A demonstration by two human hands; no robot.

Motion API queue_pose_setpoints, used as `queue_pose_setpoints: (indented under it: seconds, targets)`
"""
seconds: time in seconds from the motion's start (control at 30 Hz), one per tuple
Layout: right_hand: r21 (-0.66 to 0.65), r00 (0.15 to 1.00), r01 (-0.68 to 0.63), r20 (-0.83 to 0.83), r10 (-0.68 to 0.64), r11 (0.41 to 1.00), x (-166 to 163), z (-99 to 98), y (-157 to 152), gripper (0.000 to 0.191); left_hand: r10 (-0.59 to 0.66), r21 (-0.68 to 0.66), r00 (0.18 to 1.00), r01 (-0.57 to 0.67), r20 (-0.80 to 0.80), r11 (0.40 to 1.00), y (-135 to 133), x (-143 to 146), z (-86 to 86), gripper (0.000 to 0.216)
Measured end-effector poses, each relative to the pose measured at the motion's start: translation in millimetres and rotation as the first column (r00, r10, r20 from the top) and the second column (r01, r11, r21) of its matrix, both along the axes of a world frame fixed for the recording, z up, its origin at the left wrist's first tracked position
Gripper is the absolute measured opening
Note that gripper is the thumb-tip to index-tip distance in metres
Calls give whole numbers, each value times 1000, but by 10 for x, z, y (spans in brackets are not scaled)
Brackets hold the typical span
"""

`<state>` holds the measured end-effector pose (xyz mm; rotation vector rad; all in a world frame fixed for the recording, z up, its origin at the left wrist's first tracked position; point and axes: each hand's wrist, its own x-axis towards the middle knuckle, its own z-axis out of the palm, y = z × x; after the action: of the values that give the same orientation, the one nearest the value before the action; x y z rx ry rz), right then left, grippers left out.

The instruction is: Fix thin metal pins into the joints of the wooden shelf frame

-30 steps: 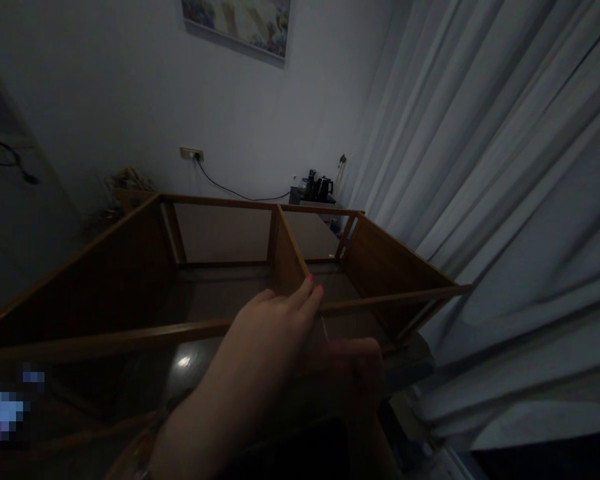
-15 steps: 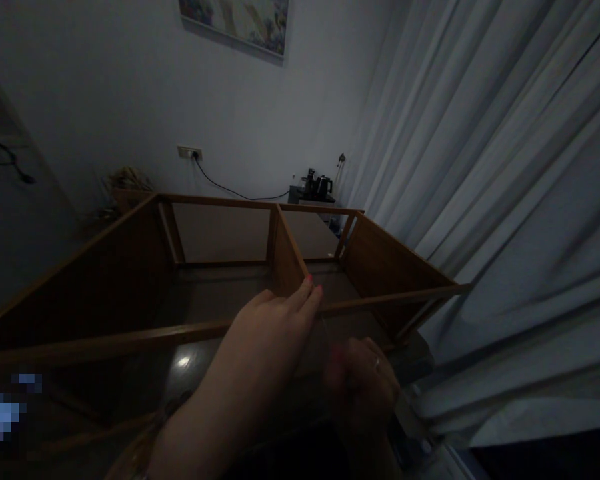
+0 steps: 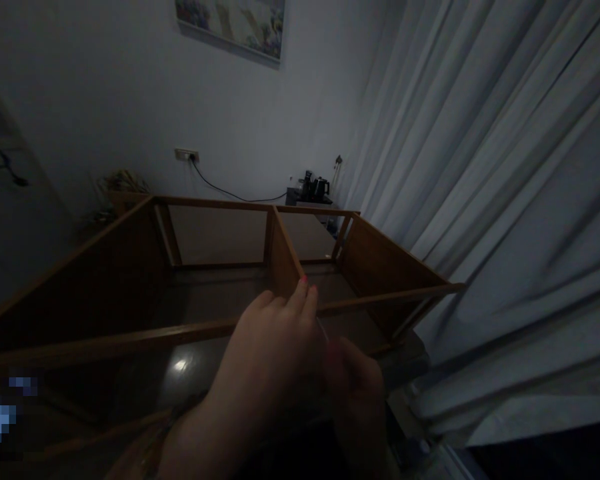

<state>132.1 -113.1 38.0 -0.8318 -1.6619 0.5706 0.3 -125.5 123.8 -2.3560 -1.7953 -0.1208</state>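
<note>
A wooden cabinet frame (image 3: 400, 291) with open compartments lies in front of me. My left hand (image 3: 275, 333) is over its front rail, where the middle divider (image 3: 286, 250) meets it. Two fingertips with pink nails press on the end of the divider; the thumb and underside are hidden. Lower and to the right, my right hand (image 3: 357, 380) is closed in a pinch, somewhat blurred. Between the two hands runs a thin pale strand (image 3: 323, 329), apparently a thread or thin wire, leading into the right hand's pinch.
Long pale curtains (image 3: 505, 200) hang along the right side. Behind the frame, a dark kettle (image 3: 321, 187) stands on a small stand, with a cord running to a wall socket (image 3: 187, 155). A picture (image 3: 233, 27) hangs above. A pixelated bright patch is at lower left.
My right hand has shifted slightly left, closer to my left hand, and turned a little. The left hand stays at the same joint. The view has shifted slightly.
</note>
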Motion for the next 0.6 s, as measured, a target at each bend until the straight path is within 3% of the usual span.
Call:
queue_pose_setpoints:
  seconds: [0.07,0.17,0.27,0.37,0.6]
  targets:
    - [147,993,106,38,-112,983,23,-37,43,37,7,-10,1000,-7,-20,1000,5,11,13,52]
    - [417,969,226,-7,-246,880,64,-74,109,27,6,-32,999,-8,-38,999,1,10,21,53]
    - [600,957,170,88,-276,781,103,-68,130,17,-3,-27,1000,2,-27,1000,-11,1,15,51]
    - [607,951,89,184,-248,790,133,-37,107,19,-3,-4,1000,3,-13,1000,-12,-7,-6,51]
    - [559,969,1,206,-140,829,216,-93,118,18,1,16,1000,-1,-11,1000,13,-1,-46,53]
